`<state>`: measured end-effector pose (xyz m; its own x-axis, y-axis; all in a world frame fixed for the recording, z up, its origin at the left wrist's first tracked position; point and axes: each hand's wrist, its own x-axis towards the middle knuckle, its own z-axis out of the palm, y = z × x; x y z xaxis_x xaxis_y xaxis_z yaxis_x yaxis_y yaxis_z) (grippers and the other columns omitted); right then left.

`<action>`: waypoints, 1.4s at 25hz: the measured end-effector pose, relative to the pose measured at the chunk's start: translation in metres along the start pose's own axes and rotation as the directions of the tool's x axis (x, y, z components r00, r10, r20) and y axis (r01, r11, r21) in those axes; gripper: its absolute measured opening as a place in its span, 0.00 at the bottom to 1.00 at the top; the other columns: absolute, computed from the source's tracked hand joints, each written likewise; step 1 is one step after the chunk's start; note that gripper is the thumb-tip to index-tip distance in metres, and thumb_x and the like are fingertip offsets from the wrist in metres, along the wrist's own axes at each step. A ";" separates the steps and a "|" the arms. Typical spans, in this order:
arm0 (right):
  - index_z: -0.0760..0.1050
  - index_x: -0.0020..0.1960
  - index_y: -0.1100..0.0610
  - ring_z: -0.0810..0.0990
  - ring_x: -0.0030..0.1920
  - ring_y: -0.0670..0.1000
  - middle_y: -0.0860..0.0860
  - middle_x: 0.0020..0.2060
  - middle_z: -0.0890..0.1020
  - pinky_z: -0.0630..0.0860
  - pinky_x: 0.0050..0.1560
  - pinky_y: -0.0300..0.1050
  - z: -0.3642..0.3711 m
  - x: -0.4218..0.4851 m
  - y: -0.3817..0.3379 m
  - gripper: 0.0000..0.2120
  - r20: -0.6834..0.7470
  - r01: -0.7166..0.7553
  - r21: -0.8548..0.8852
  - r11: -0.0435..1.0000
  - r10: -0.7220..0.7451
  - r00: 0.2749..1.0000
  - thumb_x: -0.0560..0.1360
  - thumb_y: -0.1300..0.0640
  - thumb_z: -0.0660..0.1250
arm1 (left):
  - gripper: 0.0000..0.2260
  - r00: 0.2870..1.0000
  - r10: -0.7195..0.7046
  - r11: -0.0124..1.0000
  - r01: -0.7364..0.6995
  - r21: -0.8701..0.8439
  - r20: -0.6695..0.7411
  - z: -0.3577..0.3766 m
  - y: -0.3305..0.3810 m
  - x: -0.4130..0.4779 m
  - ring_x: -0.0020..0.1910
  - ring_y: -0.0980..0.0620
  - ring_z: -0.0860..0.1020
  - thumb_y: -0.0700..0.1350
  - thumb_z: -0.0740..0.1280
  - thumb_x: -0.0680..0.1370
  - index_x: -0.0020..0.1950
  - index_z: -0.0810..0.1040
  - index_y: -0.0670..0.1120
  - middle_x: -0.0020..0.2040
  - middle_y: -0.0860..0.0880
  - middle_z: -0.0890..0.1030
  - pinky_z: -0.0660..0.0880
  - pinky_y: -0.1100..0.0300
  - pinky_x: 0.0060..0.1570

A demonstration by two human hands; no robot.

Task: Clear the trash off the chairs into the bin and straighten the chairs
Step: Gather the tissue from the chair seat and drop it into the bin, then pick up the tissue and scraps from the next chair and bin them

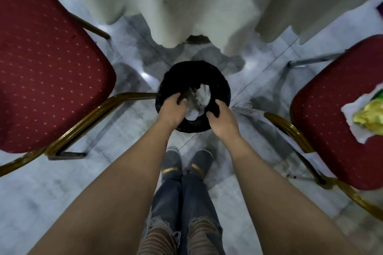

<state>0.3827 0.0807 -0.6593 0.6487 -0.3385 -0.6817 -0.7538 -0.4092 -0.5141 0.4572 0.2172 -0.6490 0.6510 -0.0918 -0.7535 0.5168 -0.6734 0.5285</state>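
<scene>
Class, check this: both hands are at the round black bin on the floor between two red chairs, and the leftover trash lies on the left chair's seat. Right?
Not quite. The head view shows the white paper and yellow wrapper trash on the right red padded chair; the left red padded chair has none. Both hands, left and right, are at the round black bin.

I have one view only, from the head camera, wide-angle, looking almost straight down from standing height. My forearms run up from the bottom edge to the bin (pixel 193 97) at frame centre. The floor (pixel 51 188) fills the ground, chairs curve at both side edges, and cloth hangs along the top.
</scene>
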 end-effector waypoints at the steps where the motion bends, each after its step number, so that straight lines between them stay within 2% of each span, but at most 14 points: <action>1: 0.59 0.77 0.57 0.64 0.75 0.56 0.55 0.76 0.65 0.63 0.73 0.51 -0.009 -0.011 0.003 0.28 -0.026 0.008 -0.030 1.000 -0.009 1.000 0.80 0.53 0.61 | 0.22 1.000 0.021 0.999 -0.022 0.047 0.011 0.002 0.007 -0.010 0.74 0.45 0.64 0.49 0.58 0.83 0.77 0.63 0.45 0.76 0.45 0.65 0.61 0.56 0.71; 5: 0.58 0.78 0.58 0.58 0.77 0.56 0.56 0.77 0.61 0.57 0.76 0.54 -0.056 -0.055 0.020 0.29 -0.235 -0.006 -0.197 0.980 -0.042 0.971 0.81 0.47 0.58 | 0.24 0.981 0.177 0.934 -0.192 0.303 0.077 0.023 0.043 -0.045 0.74 0.43 0.63 0.51 0.57 0.83 0.77 0.62 0.45 0.76 0.43 0.65 0.62 0.52 0.71; 8: 0.55 0.79 0.56 0.53 0.79 0.54 0.53 0.79 0.56 0.51 0.77 0.55 -0.107 -0.081 0.046 0.30 -0.412 -0.099 -0.229 0.968 -0.004 0.911 0.82 0.44 0.55 | 0.26 0.939 0.304 0.786 -0.342 0.514 0.160 0.061 0.080 -0.073 0.78 0.42 0.54 0.55 0.55 0.83 0.78 0.59 0.46 0.78 0.43 0.59 0.54 0.46 0.75; 11: 0.53 0.80 0.53 0.49 0.79 0.53 0.51 0.80 0.53 0.48 0.77 0.56 -0.158 -0.094 0.083 0.31 -0.524 -0.214 -0.213 0.953 0.073 0.849 0.81 0.42 0.54 | 0.27 0.878 0.414 0.655 -0.472 0.590 0.242 0.115 0.114 -0.094 0.78 0.42 0.53 0.57 0.56 0.82 0.78 0.57 0.46 0.79 0.42 0.58 0.52 0.46 0.75; 14: 0.51 0.80 0.53 0.50 0.79 0.53 0.51 0.80 0.53 0.48 0.77 0.58 -0.204 -0.095 0.122 0.34 -0.601 -0.281 -0.183 0.942 0.118 0.790 0.80 0.41 0.57 | 0.30 0.847 0.431 0.597 -0.526 0.605 0.311 0.172 0.143 -0.104 0.78 0.43 0.54 0.58 0.56 0.81 0.79 0.55 0.47 0.79 0.42 0.57 0.53 0.44 0.75; 18: 0.49 0.80 0.54 0.50 0.79 0.53 0.51 0.80 0.52 0.48 0.76 0.59 -0.266 -0.083 0.181 0.37 -0.632 -0.315 -0.150 0.937 0.154 0.759 0.78 0.40 0.59 | 0.35 0.864 0.356 0.623 -0.503 0.600 0.356 0.263 0.180 -0.110 0.78 0.44 0.52 0.63 0.59 0.78 0.80 0.51 0.48 0.80 0.44 0.54 0.53 0.44 0.76; 22: 0.47 0.80 0.53 0.49 0.79 0.54 0.50 0.80 0.51 0.49 0.75 0.63 -0.319 -0.055 0.222 0.42 -0.586 -0.307 -0.152 0.939 0.164 0.794 0.75 0.38 0.64 | 0.40 0.889 0.284 0.668 -0.452 0.591 0.359 0.334 0.220 -0.109 0.79 0.44 0.49 0.66 0.60 0.76 0.80 0.48 0.47 0.81 0.44 0.48 0.50 0.46 0.76; 25: 0.42 0.80 0.50 0.47 0.80 0.54 0.49 0.80 0.47 0.49 0.74 0.66 -0.352 -0.025 0.246 0.47 -0.504 -0.299 -0.127 0.946 0.198 0.841 0.74 0.37 0.66 | 0.40 0.899 0.282 0.686 -0.432 0.585 0.334 0.374 0.241 -0.096 0.78 0.42 0.52 0.65 0.61 0.76 0.80 0.50 0.46 0.80 0.43 0.51 0.54 0.44 0.75; 30: 0.40 0.80 0.48 0.47 0.80 0.55 0.49 0.80 0.45 0.51 0.73 0.68 -0.377 0.017 0.269 0.51 -0.422 -0.244 -0.058 0.968 0.197 0.885 0.70 0.33 0.67 | 0.41 0.943 0.276 0.684 -0.327 0.652 0.183 0.403 0.253 -0.082 0.72 0.40 0.60 0.67 0.66 0.71 0.77 0.57 0.47 0.73 0.41 0.60 0.65 0.44 0.66; 32: 0.41 0.80 0.48 0.50 0.79 0.55 0.49 0.80 0.49 0.53 0.72 0.67 -0.381 0.028 0.273 0.51 -0.385 -0.208 -0.071 0.976 0.165 0.908 0.69 0.31 0.67 | 0.38 0.960 0.224 0.753 -0.279 0.596 0.167 0.414 0.255 -0.079 0.70 0.39 0.63 0.62 0.69 0.71 0.74 0.60 0.44 0.71 0.40 0.62 0.67 0.46 0.64; 35: 0.49 0.79 0.50 0.59 0.75 0.57 0.53 0.76 0.61 0.61 0.69 0.64 -0.379 0.034 0.275 0.51 -0.361 -0.198 -0.125 0.972 0.142 0.922 0.67 0.32 0.68 | 0.32 0.978 0.079 0.880 -0.161 0.446 0.195 0.426 0.255 -0.075 0.66 0.38 0.70 0.56 0.69 0.74 0.71 0.63 0.41 0.70 0.38 0.64 0.70 0.49 0.63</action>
<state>0.2372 -0.3649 -0.6269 0.5291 -0.6757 -0.5134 -0.8483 -0.4369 -0.2992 0.3036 -0.2603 -0.6241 0.5688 -0.2865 -0.7709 0.1023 -0.9054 0.4120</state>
